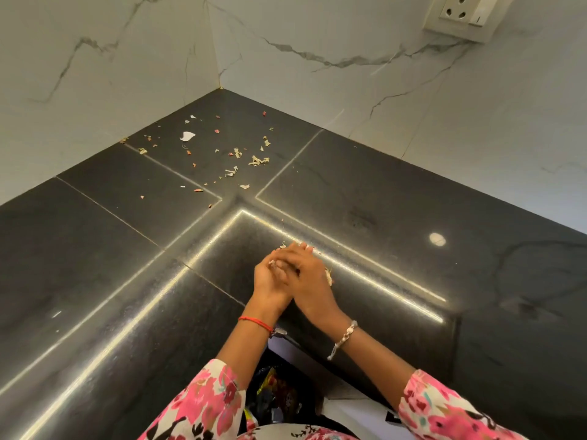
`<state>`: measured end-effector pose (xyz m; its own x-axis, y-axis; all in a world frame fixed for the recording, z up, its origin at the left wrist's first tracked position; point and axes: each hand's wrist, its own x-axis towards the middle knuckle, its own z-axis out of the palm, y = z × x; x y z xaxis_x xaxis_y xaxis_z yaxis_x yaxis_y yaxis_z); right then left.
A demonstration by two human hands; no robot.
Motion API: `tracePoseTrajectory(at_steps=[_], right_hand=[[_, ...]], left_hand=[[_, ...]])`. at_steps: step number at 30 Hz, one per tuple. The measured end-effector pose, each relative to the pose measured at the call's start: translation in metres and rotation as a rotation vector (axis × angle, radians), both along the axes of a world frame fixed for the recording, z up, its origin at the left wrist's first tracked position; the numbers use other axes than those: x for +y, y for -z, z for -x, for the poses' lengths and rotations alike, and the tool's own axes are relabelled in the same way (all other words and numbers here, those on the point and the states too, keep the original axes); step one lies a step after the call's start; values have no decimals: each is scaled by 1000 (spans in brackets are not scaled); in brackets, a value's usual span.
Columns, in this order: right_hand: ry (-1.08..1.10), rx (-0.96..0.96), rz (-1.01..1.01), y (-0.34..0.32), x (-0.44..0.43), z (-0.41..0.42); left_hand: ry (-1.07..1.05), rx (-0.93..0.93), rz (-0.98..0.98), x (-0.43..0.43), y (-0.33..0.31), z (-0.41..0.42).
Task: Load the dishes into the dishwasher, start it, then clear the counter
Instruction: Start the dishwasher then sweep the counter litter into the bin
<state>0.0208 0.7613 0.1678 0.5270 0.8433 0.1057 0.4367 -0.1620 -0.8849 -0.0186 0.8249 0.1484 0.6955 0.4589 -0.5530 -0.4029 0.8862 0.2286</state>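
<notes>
Black stone counter (365,192), glossy w/ light streaks, dirty: dry peel scraps (235,154) (beige, red, one white bit) scattered toward the wall corner (220,87), well apart from hands. Left hand (271,277) & right hand (309,274) pressed together over counter's inner corner, cupped narrow around pale scraps; few bits poke out at fingertips. Socket (460,14) on wall, right of corner.

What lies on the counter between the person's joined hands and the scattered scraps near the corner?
In the head view, only bare dark counter separates the hands from the scraps.
</notes>
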Motion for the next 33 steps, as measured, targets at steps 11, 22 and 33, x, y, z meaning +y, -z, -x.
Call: tracePoseTrajectory(at_steps=[11, 22, 33], right_hand=[[-127, -36, -113, -9, 2, -7], [119, 90, -6, 15, 85, -89], [-700, -504, 344, 46, 35, -92]], left_hand=[[-94, 11, 88, 9, -3, 13], [-215, 25, 133, 27, -12, 31], [-141, 78, 123, 11, -2, 56]])
